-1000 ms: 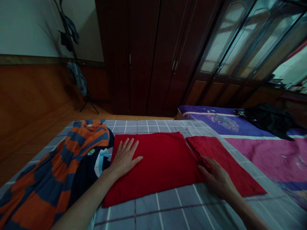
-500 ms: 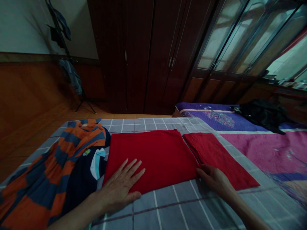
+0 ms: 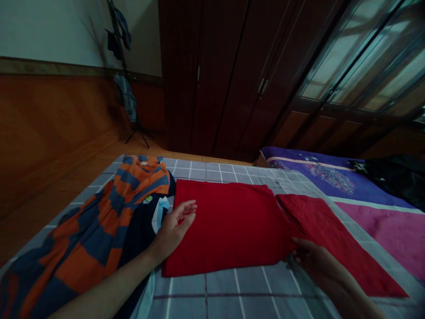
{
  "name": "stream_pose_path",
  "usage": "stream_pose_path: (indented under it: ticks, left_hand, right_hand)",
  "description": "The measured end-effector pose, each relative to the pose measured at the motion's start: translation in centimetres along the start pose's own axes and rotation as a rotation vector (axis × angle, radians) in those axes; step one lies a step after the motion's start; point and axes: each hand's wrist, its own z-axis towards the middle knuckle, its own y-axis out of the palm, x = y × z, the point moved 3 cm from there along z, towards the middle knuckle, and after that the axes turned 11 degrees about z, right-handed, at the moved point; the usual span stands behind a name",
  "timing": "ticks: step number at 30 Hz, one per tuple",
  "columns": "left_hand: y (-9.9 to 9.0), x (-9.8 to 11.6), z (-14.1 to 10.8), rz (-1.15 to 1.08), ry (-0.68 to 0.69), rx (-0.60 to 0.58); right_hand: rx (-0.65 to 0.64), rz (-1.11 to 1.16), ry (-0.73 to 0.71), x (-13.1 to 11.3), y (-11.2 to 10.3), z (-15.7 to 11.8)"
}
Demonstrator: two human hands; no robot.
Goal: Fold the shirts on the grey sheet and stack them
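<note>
Red fabric garment (image 3: 229,226) lies flat on a grey checked bedsheet (image 3: 219,288), the open left hand (image 3: 174,228) at its left edge, the open right hand (image 3: 315,261) at its near right corner.

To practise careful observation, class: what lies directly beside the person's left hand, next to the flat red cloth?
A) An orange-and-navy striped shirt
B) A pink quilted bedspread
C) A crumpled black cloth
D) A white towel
A: the orange-and-navy striped shirt lies beside the left hand, which is at the edge of the flat red cloth.
</note>
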Motion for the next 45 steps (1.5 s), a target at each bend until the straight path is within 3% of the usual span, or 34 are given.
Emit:
stream_pose_path:
  ticks: [3,7,11,14,16,19,33,40,45]
  left_hand:
    - [-1.6,-0.2,1.1,-0.145,-0.08,0.142]
    - [-3.1,-0.1,1.6,-0.269,-0.187,0.21]
    - [-3.1,-0.7,1.6,-0.376,-0.323,0.175]
    - [-3.1,-1.5,1.7,-0.346,-0.389,0.211]
    - [-3.2,-1.9,1.8,-0.29,-0.401,0.246]
    - [-3.2,-2.1,2.1,-0.252,-0.368,0.233]
    - [-3.1,-2.2,2.1,0.013,-0.193,0.197]
    - [-2.9,-2.9,2.3,0.071,-0.157,0.1]
    - [-2.9,-3.0,2.3,0.048,-0.167,0.079]
  right_hand:
    - [-0.041,-0.039,-0.126,-1.8,3.6,-0.2]
    - [-0.291,-0.21,-0.371,-3.0,12.8,-2.5]
    - [-0.53,-0.598,-0.525,1.3,21.4,-6.8]
    - [-0.75,-1.035,-0.714,6.5,24.5,-10.1]
    - [-0.822,-1.266,-0.759,9.4,24.7,-11.4]
    - [-0.855,-1.428,-0.794,11.2,24.2,-12.2]
    - [-0.914,-1.409,-1.206,11.9,20.5,-11.9]
    - [-0.969,-1.388,-1.221,11.9,19.8,-12.5]
    - [-0.848,-1.383,-1.376,10.8,17.2,-11.9]
